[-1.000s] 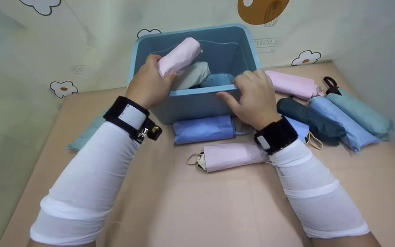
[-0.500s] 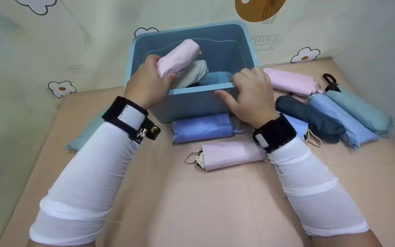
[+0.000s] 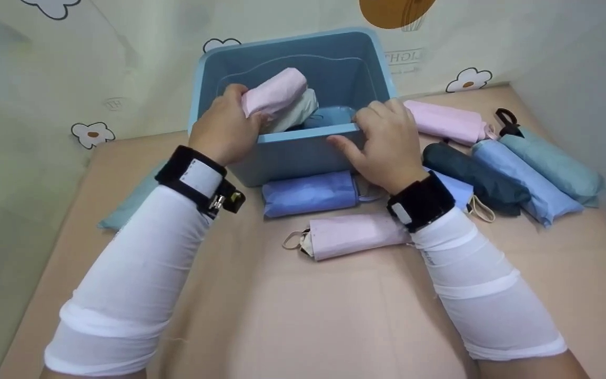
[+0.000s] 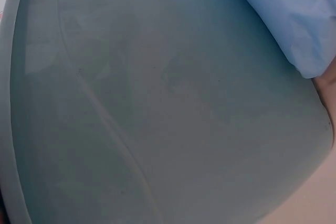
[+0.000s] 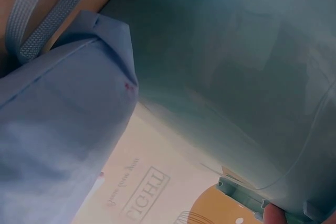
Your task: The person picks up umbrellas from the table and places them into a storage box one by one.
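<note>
In the head view, my left hand [image 3: 224, 126] grips a folded pale pink umbrella [image 3: 276, 92], thumb on its near side, inside the mouth of the blue bin [image 3: 292, 158]. Beneath it a pale grey-green umbrella [image 3: 300, 110] leans in the bin, partly covered by the pink one. My right hand [image 3: 390, 145] holds the bin's front rim near the right corner, thumb outside and fingers over the edge. The left wrist view is mostly bin wall [image 4: 157, 103], with a blue umbrella [image 4: 299, 19] at the top right. Fingertips [image 5: 274, 214] show at the rim in the right wrist view.
Before the bin lie a blue umbrella [image 3: 308, 195] and another pink umbrella [image 3: 355, 237]. Right of it are a pink one [image 3: 445, 122], a dark green one [image 3: 474, 176], a light blue one [image 3: 524, 179] and a teal one [image 3: 555, 166]. Another teal umbrella [image 3: 134, 200] lies left.
My left hand has lowered the pink umbrella a little deeper into the bin, and its upper end has tipped down. The right hand stays on the rim. The head view has shifted slightly.
</note>
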Available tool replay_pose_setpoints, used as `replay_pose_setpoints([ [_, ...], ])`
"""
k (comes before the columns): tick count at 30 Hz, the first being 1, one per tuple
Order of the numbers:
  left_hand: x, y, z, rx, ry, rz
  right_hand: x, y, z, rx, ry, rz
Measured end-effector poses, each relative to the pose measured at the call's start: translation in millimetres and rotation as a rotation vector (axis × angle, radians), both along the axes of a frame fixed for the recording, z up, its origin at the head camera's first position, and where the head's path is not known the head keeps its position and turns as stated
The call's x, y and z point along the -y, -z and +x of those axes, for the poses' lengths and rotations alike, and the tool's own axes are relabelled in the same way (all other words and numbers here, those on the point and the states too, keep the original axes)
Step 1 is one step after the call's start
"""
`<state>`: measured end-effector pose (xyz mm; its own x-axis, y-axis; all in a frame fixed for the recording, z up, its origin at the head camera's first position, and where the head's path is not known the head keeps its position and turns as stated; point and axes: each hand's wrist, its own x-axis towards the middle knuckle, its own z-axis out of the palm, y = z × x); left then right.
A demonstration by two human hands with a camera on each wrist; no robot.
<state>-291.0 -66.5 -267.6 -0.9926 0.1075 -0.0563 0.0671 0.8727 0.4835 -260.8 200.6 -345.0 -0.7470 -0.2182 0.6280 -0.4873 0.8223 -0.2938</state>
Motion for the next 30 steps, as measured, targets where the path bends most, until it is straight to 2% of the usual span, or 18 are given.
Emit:
replay_pose_setpoints([
  [16,0.6,-0.7,-0.9,0.026,0.038,-0.084,0.0,0.6,0.2,-0.014,-0.007,-0.002],
  [24,1.6,-1.7,-0.7,0.065,0.031,-0.103,0.0,0.3,-0.1,-0.008,-0.011,-0.003],
  [30,1.1,-1.6,0.3,0.055,0.026,-0.1,-0.1,-0.3,-0.3,0.0,-0.015,-0.012],
])
